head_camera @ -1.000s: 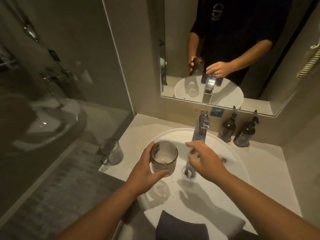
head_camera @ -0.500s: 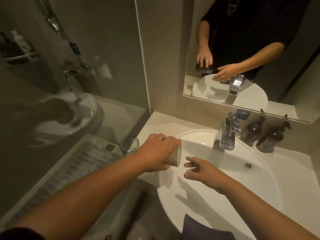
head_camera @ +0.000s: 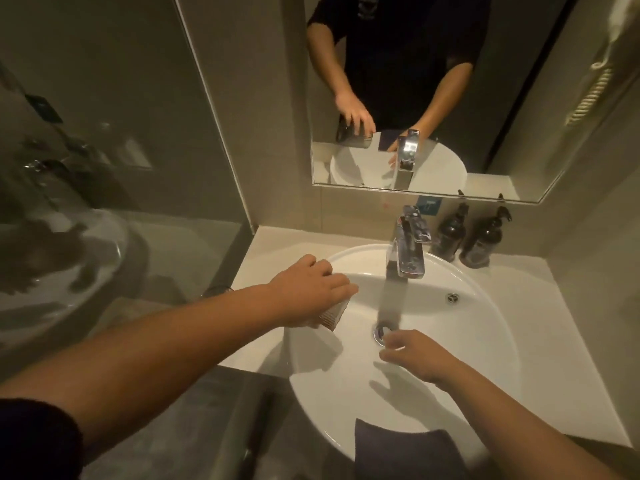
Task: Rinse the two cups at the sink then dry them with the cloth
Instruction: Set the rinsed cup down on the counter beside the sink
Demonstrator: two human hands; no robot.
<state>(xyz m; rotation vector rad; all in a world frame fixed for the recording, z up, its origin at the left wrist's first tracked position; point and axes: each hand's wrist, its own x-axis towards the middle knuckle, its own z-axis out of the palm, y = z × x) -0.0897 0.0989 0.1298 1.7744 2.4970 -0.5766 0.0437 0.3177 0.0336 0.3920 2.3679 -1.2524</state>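
My left hand [head_camera: 311, 292] grips a ribbed glass cup [head_camera: 331, 316], tipped with its mouth down over the left side of the white sink [head_camera: 478, 341]. Most of the cup is hidden under my fingers. My right hand [head_camera: 415, 358] hovers over the basin beside the drain [head_camera: 381, 332], fingers loosely extended and holding nothing. Only a sliver of the second cup's rim [head_camera: 217, 290] shows behind my left forearm, on the counter's left edge. A dark folded cloth [head_camera: 401, 452] lies on the sink's near rim. The chrome faucet [head_camera: 408, 251] stands at the back of the basin.
Two dark pump bottles [head_camera: 465, 237] stand on the counter behind the faucet, to its right. A mirror [head_camera: 433, 98] hangs above the sink. A glass shower wall [head_camera: 104, 168] closes off the left. The white counter [head_camera: 554, 341] extends to the right of the sink.
The left hand has turned the cup from upright to mouth-down over the sink's left side. The right hand has dropped back from the faucet toward the drain. The camera view has shifted.
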